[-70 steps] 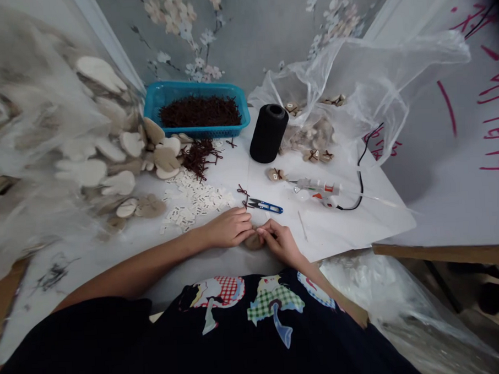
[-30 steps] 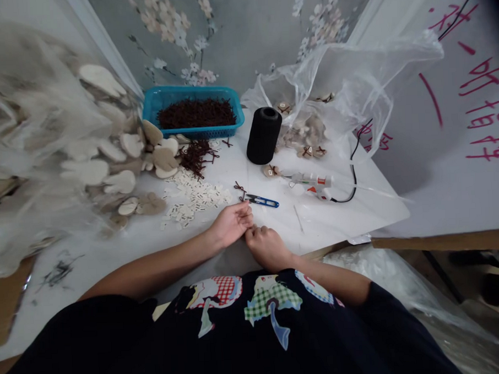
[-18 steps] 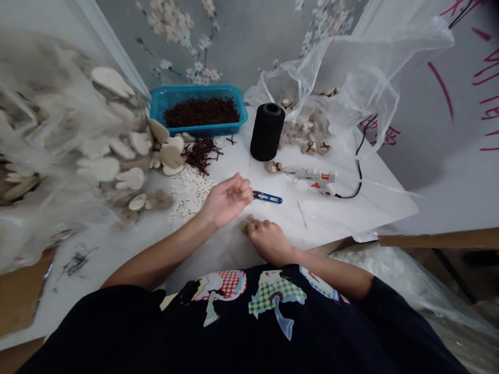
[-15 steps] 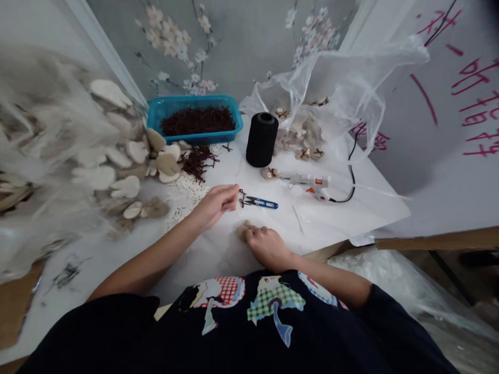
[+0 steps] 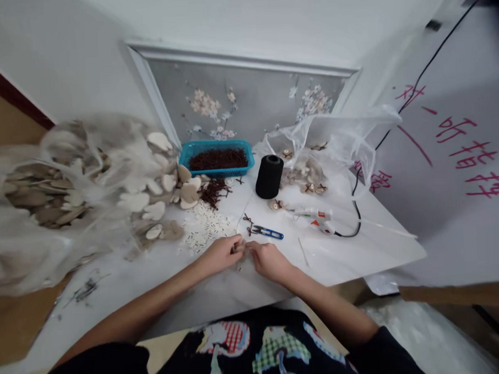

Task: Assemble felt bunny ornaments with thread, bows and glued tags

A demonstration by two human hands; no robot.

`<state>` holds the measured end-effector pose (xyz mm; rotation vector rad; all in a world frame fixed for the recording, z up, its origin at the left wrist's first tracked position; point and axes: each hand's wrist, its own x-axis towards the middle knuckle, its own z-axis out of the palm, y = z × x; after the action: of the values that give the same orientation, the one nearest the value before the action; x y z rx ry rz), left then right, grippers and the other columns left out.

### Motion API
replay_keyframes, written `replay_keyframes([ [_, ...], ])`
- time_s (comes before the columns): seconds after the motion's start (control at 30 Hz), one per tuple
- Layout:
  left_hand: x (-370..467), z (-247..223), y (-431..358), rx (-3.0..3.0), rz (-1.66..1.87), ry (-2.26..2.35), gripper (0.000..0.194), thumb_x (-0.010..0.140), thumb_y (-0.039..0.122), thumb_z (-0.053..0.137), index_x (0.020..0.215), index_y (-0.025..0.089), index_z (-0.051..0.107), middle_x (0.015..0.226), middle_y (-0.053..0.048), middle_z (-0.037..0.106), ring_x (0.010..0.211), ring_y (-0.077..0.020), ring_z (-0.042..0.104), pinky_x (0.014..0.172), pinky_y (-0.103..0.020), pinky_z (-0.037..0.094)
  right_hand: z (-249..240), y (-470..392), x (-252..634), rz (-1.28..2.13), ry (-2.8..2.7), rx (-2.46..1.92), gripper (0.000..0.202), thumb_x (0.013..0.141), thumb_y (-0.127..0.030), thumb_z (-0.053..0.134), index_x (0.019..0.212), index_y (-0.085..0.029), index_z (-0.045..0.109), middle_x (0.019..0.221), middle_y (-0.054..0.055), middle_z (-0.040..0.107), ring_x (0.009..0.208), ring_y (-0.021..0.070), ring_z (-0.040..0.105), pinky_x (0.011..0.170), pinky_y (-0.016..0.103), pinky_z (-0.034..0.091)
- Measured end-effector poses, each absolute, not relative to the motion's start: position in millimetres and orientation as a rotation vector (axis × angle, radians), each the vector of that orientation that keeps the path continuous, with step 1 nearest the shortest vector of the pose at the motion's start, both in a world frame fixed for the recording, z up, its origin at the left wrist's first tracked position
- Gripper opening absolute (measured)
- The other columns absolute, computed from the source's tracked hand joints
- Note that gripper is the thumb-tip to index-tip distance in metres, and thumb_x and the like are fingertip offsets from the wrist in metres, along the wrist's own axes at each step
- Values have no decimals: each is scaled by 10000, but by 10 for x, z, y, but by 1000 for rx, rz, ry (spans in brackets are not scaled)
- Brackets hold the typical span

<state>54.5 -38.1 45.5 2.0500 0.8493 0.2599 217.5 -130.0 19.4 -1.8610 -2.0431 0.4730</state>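
Observation:
My left hand (image 5: 222,253) is closed around a small beige fabric piece (image 5: 240,247), mostly hidden by the fingers. My right hand (image 5: 271,260) meets it from the right, with thumb and forefinger pinched at the edge of the same piece. A thin dark thread (image 5: 243,214) runs down to the hands from the direction of the black thread cone (image 5: 269,177). Just beyond the fingers lie blue thread snips (image 5: 268,232), with small dark brown bows (image 5: 247,217) beside their tips.
A blue basket (image 5: 216,172) of brown bows stands at the back. Beige and white felt shapes (image 5: 187,195) spill from a plastic bag on the left, near scattered small white tags (image 5: 204,225). Right lie a glue gun (image 5: 323,225), its black cable (image 5: 358,215) and a clear bag (image 5: 350,133).
My left hand has come down from near the snips to the beige piece, beside my right hand. The view has tilted upward, showing more wall.

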Motion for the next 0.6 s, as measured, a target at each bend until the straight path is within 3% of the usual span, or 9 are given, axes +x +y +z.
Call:
replay_keyframes([
  [0.23,346,472,-6,1788,692,1115,299,756,512,510,736,246,375,585,41,418,520,-159,437,524,-284,358,237,-353,1841,400,-1889,-1756,278,882,-107,443,1090,-200,601,863,85,756,734,225,703,613,261,428],
  [0.43,288,113,-104,1686,765,1120,331,659,484,596,731,265,359,529,49,417,449,-167,449,446,-296,354,-46,-388,1734,377,-1861,-1578,294,792,-60,449,857,-277,637,712,9,734,628,200,691,584,258,473],
  [0.6,350,71,-179,1609,844,1043,305,659,424,645,799,280,414,588,44,448,467,-151,461,452,-297,367,-86,-417,1830,353,-1832,-1567,271,747,-42,459,756,-231,654,709,60,737,642,221,686,595,278,468],
])
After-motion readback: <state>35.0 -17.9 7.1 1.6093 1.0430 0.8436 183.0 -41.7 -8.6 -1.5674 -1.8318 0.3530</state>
